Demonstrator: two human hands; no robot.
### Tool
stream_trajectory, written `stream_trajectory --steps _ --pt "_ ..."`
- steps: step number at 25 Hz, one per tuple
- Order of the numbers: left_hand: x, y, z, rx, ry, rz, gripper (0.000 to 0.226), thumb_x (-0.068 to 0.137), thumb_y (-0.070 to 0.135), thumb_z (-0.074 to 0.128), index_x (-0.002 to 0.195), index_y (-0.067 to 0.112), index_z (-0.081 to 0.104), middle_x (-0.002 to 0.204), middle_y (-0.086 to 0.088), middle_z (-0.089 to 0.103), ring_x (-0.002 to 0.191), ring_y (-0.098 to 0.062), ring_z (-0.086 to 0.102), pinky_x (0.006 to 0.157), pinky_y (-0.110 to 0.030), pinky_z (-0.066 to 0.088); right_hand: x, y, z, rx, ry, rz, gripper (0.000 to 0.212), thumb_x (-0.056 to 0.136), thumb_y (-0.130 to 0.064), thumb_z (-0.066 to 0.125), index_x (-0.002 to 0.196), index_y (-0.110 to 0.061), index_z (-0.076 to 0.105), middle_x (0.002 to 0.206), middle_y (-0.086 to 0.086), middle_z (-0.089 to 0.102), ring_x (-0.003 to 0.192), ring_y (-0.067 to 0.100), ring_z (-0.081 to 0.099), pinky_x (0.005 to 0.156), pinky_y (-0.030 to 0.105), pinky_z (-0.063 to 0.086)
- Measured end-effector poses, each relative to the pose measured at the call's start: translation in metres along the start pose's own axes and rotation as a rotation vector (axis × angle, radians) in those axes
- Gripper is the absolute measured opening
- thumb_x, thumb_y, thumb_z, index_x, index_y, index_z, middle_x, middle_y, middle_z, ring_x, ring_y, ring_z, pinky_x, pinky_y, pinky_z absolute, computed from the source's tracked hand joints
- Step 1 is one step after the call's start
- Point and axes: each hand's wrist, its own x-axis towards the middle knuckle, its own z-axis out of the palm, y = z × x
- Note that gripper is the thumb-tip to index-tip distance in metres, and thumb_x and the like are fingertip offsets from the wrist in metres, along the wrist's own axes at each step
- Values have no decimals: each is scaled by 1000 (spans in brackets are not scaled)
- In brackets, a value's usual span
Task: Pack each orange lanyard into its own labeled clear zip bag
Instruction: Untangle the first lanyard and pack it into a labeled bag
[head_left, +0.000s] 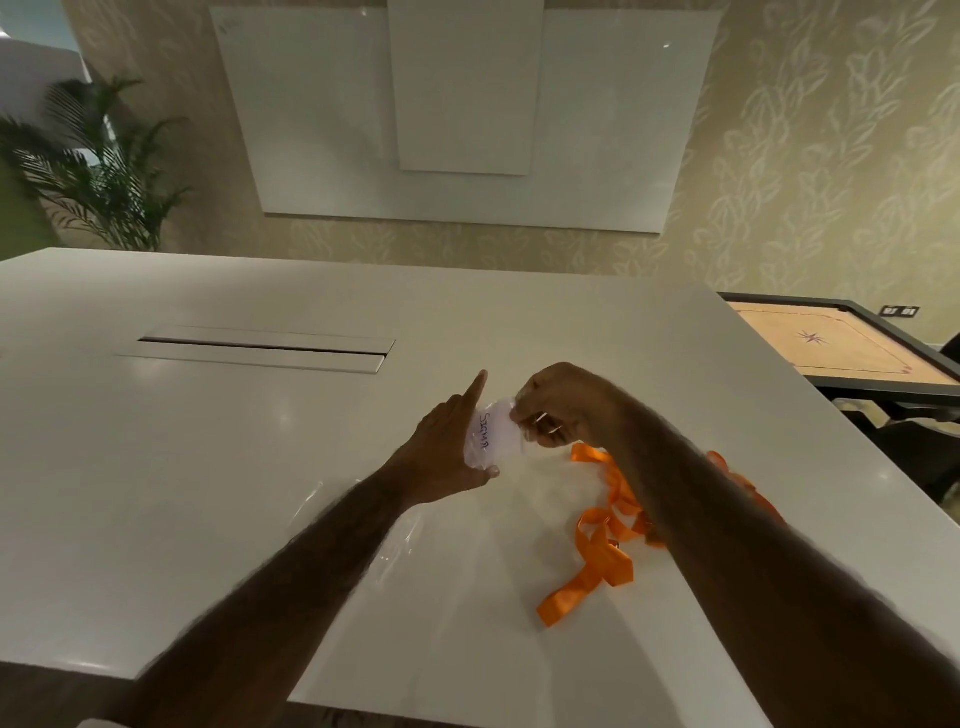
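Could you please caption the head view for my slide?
Both hands, left and right, hold a labeled zip bag above the table; orange lanyards wait.

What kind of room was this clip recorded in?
Probably an office meeting or break room. The large white table has a built-in cable hatch, glossy whiteboard panels hang on the patterned wall, and a carrom board stands to the right, with a potted palm in the corner.

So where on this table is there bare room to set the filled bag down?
Left of the left hand, the white table is bare up to the cable slot. Crowded: orange lanyards under the right hand, loose clear bags beneath the left forearm.
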Motion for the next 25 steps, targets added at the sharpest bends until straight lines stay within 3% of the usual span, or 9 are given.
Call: stream_trajectory --steps 3,7,11,13,15,17,19,22,25 --pt "4 7 2 -14 1 16 129 72 47 84 160 25 -9 143 -6 48 123 -23 50 107 -40 41 -1 -5 15 -47 110 -83 12 82 6 66 93 8 69 71 17 63 55 20 56 48 23 44" --pt "6 16 4 -102 40 11 132 72 43 85 158 31 -14 142 -6 45 128 -25 44 108 -39 36 -3 -8 32 -112 162 -138 15 77 6 65 88 15 70 69 19 65 61 26 58 52 27 44" --pt "7 19 3 -182 67 23 127 69 52 78 157 38 -13 134 3 47 122 -10 40 109 -36 33 -4 -8 40 -120 253 -129 15 80 -8 70 87 5 72 73 11 67 67 24 62 58 30 49" --pt "8 16 0 -209 89 26 125 68 60 74 157 37 -11 136 1 48 126 -14 41 112 -40 33 -6 -8 36 1 176 -56 18 83 -15 72 97 -3 72 90 7 67 85 21 63 63 31 52" --pt "10 12 2 -234 97 75 126 70 55 75 159 29 -10 121 -1 53 119 -27 52 111 -52 40 -10 -9 34 8 21 24 20 86 -18 72 104 -10 71 107 7 68 97 24 66 70 36 59" --pt "11 15 7 -270 102 99 127 71 44 80 160 26 -9 103 11 51 105 -26 58 102 -54 46 -13 -10 35 -58 -71 53 12 90 -19 67 101 -13 70 110 8 68 96 30 69 78 42 61" --pt "13 17 12 -283 127 91 132 70 44 84 159 28 -11 98 18 52 98 -21 59 98 -52 49 -16 -12 35 -102 -99 51 13 93 -17 62 103 -12 69 111 9 68 96 32 70 78 42 62" --pt "11 15 12 -344 108 38 147 58 69 83 159 21 -13 119 3 56 115 -23 56 110 -43 42 -16 -11 32 -77 -35 -21 19 94 -11 62 111 -5 69 114 11 69 93 26 71 75 38 61" --pt "4 16 12 -386 107 -52 143 49 75 82 158 17 11 147 5 43 138 -11 41 115 -28 34 -18 -11 29 -50 -3 -51 25 95 -9 61 119 -1 66 120 15 68 101 28 69 87 40 58"
